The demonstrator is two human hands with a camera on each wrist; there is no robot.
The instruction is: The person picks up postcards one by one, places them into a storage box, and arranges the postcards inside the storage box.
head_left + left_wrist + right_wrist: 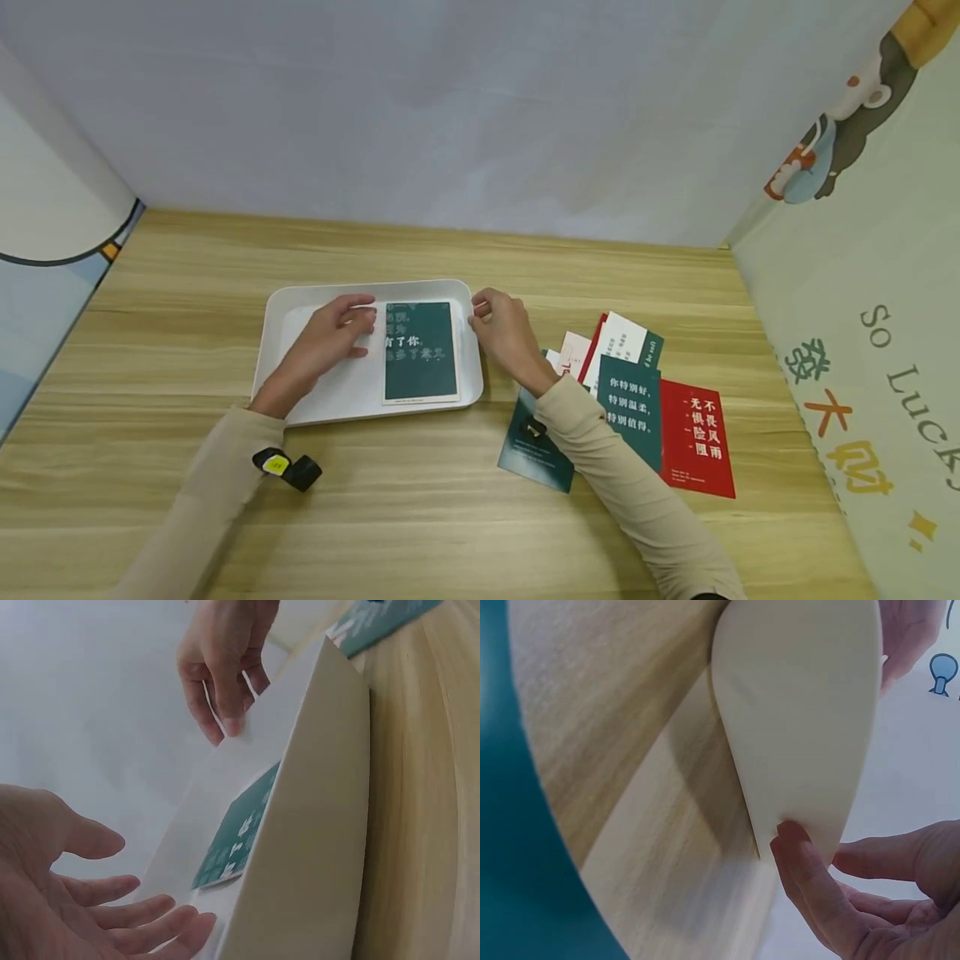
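Observation:
A white tray (pixel 337 393) lies on the wooden table, with a dark green card (pixel 420 358) printed in white characters at its right side. A pale edge shows beneath that card. My left hand (pixel 327 333) hovers over the tray's left part, its fingers spread and holding nothing, left of the card. At the tray's right end, my right hand (pixel 504 327) pinches the rim. In the right wrist view its fingers (pixel 810 881) lie against the tray's outer wall (pixel 802 735), with the thumb at the rim.
Right of the tray, several cards overlap in a loose pile: a red card (pixel 697 442), a green card (pixel 633 400), a white card (pixel 617 340) and others. My right forearm (pixel 600 467) crosses over them. A pale curtain (pixel 450 117) hangs behind the table (pixel 420 500).

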